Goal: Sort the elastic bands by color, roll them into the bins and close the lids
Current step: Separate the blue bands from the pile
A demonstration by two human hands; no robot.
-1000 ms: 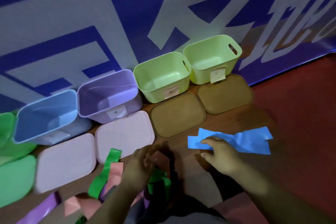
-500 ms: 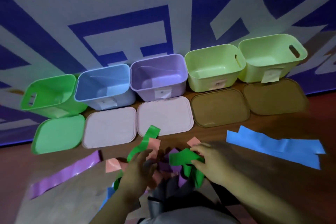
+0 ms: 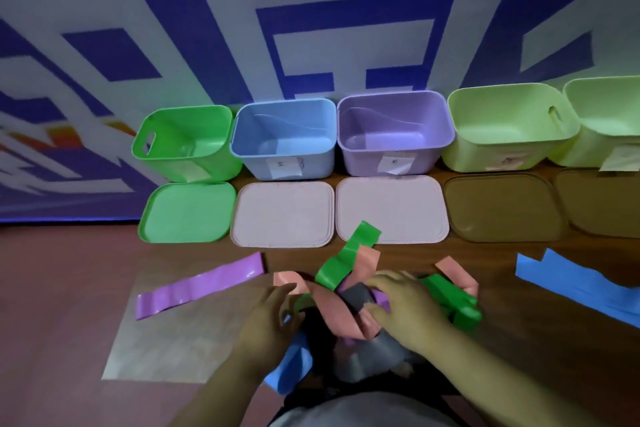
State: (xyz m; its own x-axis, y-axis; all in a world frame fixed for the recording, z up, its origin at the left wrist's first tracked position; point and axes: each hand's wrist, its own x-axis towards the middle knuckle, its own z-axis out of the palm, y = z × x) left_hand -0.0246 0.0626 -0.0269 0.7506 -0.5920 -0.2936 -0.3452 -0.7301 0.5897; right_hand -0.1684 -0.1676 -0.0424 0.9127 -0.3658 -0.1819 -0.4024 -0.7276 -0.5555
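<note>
Brown surface (image 3: 62, 305), purple band (image 3: 199, 284) lengthwise left-right

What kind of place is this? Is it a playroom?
Hard to say for sure. It looks like an indoor sorting spot set up on a wooden surface against a big blue-and-white printed banner, with a row of coloured bins, their lids off, and loose elastic bands.

Five open bins (image 3: 256, 163) are ranged upright at 12 o'clock, with a lid (image 3: 282, 215) laid flat before each. A tangled pile (image 3: 334, 270) of green, pink and purple bands is heaped at 6. A purple band (image 3: 201, 284) is laid flat at its 9, blue bands (image 3: 571, 284) at its 3.
</note>
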